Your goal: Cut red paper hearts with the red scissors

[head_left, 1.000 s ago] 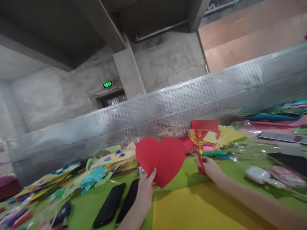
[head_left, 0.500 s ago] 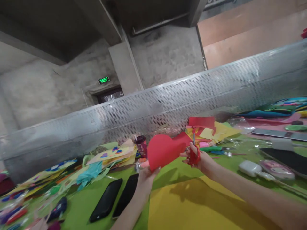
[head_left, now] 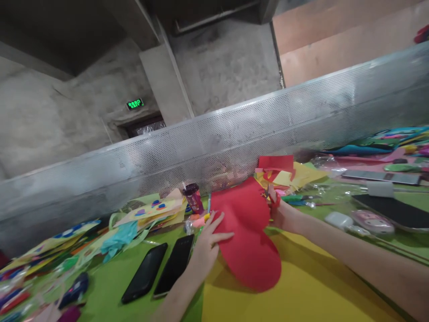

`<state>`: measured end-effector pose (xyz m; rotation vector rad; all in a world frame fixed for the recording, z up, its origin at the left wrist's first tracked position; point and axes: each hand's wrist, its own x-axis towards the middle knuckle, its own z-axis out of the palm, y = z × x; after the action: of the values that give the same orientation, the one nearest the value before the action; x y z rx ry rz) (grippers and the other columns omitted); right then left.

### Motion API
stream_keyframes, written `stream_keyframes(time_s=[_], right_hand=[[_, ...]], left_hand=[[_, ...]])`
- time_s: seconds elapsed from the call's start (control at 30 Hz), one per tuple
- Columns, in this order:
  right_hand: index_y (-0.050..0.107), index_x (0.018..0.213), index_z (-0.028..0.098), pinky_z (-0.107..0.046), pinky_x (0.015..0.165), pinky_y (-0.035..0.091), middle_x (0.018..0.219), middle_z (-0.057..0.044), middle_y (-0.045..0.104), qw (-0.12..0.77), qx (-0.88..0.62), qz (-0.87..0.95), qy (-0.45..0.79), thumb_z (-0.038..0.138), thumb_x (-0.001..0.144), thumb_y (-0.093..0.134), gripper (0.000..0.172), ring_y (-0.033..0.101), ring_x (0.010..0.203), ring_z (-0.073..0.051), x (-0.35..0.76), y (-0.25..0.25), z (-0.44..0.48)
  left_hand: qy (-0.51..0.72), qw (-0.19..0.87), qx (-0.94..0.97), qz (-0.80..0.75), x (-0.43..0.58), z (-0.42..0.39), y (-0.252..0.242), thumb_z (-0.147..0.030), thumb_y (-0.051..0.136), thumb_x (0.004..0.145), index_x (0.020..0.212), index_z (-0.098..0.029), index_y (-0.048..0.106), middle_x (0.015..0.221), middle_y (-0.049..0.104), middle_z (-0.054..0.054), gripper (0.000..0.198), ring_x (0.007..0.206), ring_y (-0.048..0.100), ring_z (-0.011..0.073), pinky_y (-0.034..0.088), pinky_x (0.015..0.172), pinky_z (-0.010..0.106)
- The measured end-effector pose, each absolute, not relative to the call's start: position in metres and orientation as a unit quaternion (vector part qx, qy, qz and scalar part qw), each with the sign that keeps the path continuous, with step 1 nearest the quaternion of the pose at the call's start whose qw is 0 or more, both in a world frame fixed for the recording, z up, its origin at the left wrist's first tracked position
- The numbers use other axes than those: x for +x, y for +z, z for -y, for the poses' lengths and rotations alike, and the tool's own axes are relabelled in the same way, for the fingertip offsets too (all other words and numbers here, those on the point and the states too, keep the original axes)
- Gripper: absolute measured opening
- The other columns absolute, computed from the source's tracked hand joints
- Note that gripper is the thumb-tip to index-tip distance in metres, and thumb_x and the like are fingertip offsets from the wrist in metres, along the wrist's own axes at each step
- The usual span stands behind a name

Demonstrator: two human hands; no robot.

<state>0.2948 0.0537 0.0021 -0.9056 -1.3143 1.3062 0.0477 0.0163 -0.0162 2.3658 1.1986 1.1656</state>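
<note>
**Red heart [head_left: 250, 261] sideways over yellow sheet [head_left: 301, 286]**

Positioning the heart seems in hand; the next move calls for a steady hold. The left hand [head_left: 207, 241] spreads its fingers on it, pinch impossible to tell; the right hand [head_left: 284, 214], fingers clamped on scissors [head_left: 276, 201], is partly hidden. The heart's upper outline is unclear.

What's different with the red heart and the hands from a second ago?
The red paper heart turned from notch up to notch right and came lower, partly over the yellow sheet. The left hand still touches it, fingers now spread. The right hand, with the red-handled scissors, came close beside it. The cup shows now. The two black phones stayed side by side.
</note>
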Motion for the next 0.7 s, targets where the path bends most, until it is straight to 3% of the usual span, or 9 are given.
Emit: stream_keyframes(time_s=[0.1, 0.23, 0.33, 0.4, 0.5, 0.6, 0.7], right_hand=[[0.052, 0.071, 0.021, -0.029, 0.059, 0.051, 0.065, 0.0, 0.061, 0.505, -0.371, 0.474, 0.619, 0.043, 0.067, 0.065, 0.026, 0.057, 0.056, -0.013, 0.294, 0.003, -0.054], [0.051, 0.065, 0.017, -0.026, 0.055, 0.048, 0.061, 0.001, 0.058, 0.531, -0.378, 0.491, 0.577, 0.026, 0.058, 0.074, 0.025, 0.054, 0.053, -0.01, 0.293, 0.0, -0.055], [0.051, 0.062, 0.016, -0.024, 0.054, 0.045, 0.059, 0.001, 0.058, 0.548, -0.362, 0.524, 0.542, 0.027, 0.055, 0.074, 0.026, 0.054, 0.053, -0.011, 0.294, 0.0, -0.058], [0.052, 0.061, 0.015, -0.024, 0.053, 0.044, 0.057, 0.001, 0.057, 0.546, -0.355, 0.552, 0.521, 0.03, 0.054, 0.075, 0.028, 0.054, 0.052, -0.011, 0.296, 0.003, -0.059], [0.052, 0.058, 0.015, -0.025, 0.052, 0.042, 0.054, 0.0, 0.057, 0.525, -0.365, 0.599, 0.482, 0.034, 0.055, 0.073, 0.028, 0.053, 0.051, -0.012, 0.297, 0.009, -0.058], [0.05, 0.054, 0.016, -0.024, 0.049, 0.039, 0.051, 0.0, 0.056, 0.511, -0.366, 0.635, 0.45, 0.035, 0.058, 0.071, 0.028, 0.051, 0.05, -0.011, 0.296, 0.016, -0.051], [0.049, 0.055, 0.017, -0.023, 0.05, 0.039, 0.053, 0.001, 0.057, 0.514, -0.359, 0.642, 0.441, 0.034, 0.059, 0.07, 0.027, 0.052, 0.05, -0.011, 0.293, 0.02, -0.046]], left_hand=[[0.442, 0.115, 0.779, -0.431, 0.046, -0.017, -0.017, 0.005, 0.034, 0.055, 0.091, -0.033, 0.07, 0.134, 0.043, -0.007, 0.063, 0.133, 0.018, 0.0208, 0.008, 0.108, 0.045], [0.487, 0.144, 0.742, -0.437, 0.051, -0.014, -0.015, 0.003, 0.04, 0.057, 0.089, -0.03, 0.071, 0.135, 0.043, -0.005, 0.056, 0.134, 0.015, 0.022, 0.006, 0.109, 0.041], [0.589, 0.259, 0.626, -0.44, 0.058, -0.012, -0.011, -0.008, 0.047, 0.067, 0.112, -0.03, 0.06, 0.135, 0.043, 0.0, 0.051, 0.129, 0.031, 0.0219, 0.03, 0.102, 0.037], [0.623, 0.395, 0.519, -0.432, 0.061, -0.011, -0.008, -0.025, 0.047, 0.076, 0.123, -0.028, 0.049, 0.13, 0.049, 0.005, 0.047, 0.114, 0.05, 0.0223, 0.047, 0.084, 0.035], [0.561, 0.539, 0.473, -0.414, 0.062, -0.01, -0.005, -0.051, 0.043, 0.079, 0.122, -0.023, 0.048, 0.113, 0.061, 0.009, 0.052, 0.086, 0.063, 0.0222, 0.052, 0.062, 0.032], [0.512, 0.535, 0.515, -0.432, 0.06, -0.013, -0.008, -0.053, 0.057, 0.07, 0.113, -0.018, 0.056, 0.095, 0.067, 0.009, 0.055, 0.071, 0.064, 0.0206, 0.051, 0.052, 0.029], [0.493, 0.464, 0.552, -0.487, 0.055, -0.019, -0.014, -0.045, 0.067, 0.063, 0.1, -0.014, 0.064, 0.085, 0.069, 0.009, 0.048, 0.07, 0.064, 0.0221, 0.051, 0.052, 0.03]])
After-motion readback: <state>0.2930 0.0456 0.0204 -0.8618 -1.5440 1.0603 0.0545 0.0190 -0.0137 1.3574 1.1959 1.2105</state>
